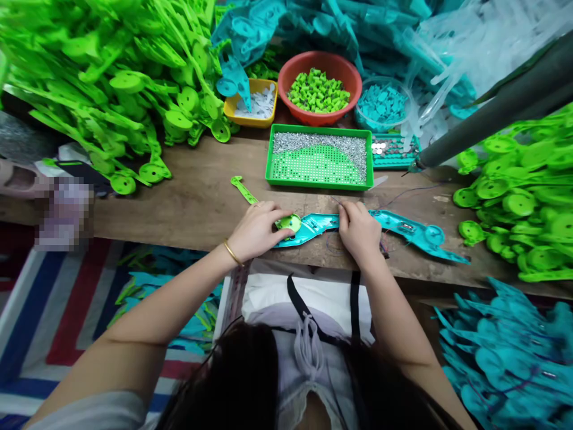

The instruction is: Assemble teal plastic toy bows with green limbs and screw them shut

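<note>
A long teal plastic shell (313, 226) lies across the wooden bench in front of me, with a small metal piece and thin wires near its right part. My left hand (257, 230) grips a bright green plastic part (244, 190) whose round disc end sits against the shell's left end. The part's narrow arm points up and left past my fingers. Around the middle of the shell, my right hand (359, 230) is closed, its fingertips curled at the upper edge. Dark thin wires hang below that hand.
Behind the hands stand a green tray (320, 182) of small metal pieces, a red bowl (286, 71) of green bits, a yellow tub (229, 113) and a clear tub (409, 113). Green parts (129, 89) pile up left and right. A dark pole (487, 107) slants in from the right.
</note>
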{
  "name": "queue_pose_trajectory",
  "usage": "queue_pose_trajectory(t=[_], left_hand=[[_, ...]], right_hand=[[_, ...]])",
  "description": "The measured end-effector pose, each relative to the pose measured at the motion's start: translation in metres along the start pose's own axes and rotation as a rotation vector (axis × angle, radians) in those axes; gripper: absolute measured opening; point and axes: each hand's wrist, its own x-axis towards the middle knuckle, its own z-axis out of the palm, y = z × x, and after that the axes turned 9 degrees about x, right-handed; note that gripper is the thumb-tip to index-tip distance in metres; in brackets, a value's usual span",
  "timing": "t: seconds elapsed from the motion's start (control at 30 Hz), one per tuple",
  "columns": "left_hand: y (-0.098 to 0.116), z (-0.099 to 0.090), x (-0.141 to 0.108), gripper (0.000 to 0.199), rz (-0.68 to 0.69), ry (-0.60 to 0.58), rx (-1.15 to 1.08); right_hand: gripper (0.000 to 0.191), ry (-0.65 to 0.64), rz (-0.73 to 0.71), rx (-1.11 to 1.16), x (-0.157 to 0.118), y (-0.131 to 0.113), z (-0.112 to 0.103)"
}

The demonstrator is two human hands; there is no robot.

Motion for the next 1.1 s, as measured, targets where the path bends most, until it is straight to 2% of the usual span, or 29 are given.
queue_pose_trajectory(t=[0.1, 0.17, 0.23, 0.3, 0.37, 0.5, 0.77, 0.83, 0.9, 1.1], left_hand=[[-0.001, 0.006, -0.004, 0.043, -0.001, 0.032, -0.098], [-0.003, 0.006, -0.006, 0.042, 0.032, 0.068, -0.214], [-0.004, 0.003, -0.008, 0.041, 0.026, 0.166, -0.396], [-0.006, -0.001, -0.012, 0.04, -0.037, 0.287, -0.604], [-0.009, -0.005, -0.016, 0.038, -0.13, 0.358, -0.75], [-0.021, -0.008, -0.022, 0.036, -0.282, 0.382, -0.881], [-0.04, 0.002, -0.02, 0.029, -0.372, 0.505, -1.053], [-0.045, 0.003, -0.02, 0.027, -0.381, 0.492, -1.04], [-0.052, 0.002, -0.021, 0.025, -0.385, 0.49, -0.93], [-0.07, 0.002, -0.015, 0.022, -0.266, 0.529, -0.329]], right_hand=[[0.035, -0.047, -0.007, -0.004, 0.0, -0.007, -0.01], [0.033, -0.09, -0.066, 0.053, 0.0, -0.022, -0.021], [0.032, -0.141, -0.173, 0.18, 0.0, -0.043, -0.032], [0.031, -0.209, -0.259, 0.313, 0.001, -0.064, -0.037], [0.029, -0.282, -0.289, 0.401, 0.005, -0.082, -0.034], [0.028, -0.346, -0.254, 0.536, 0.017, -0.1, -0.019], [0.027, -0.395, -0.196, 0.581, 0.03, -0.117, 0.006], [0.026, -0.405, -0.184, 0.573, 0.033, -0.118, 0.008], [0.025, -0.415, -0.145, 0.548, 0.037, -0.118, 0.008], [0.012, -0.495, -0.019, 0.578, 0.047, -0.117, 0.005]])
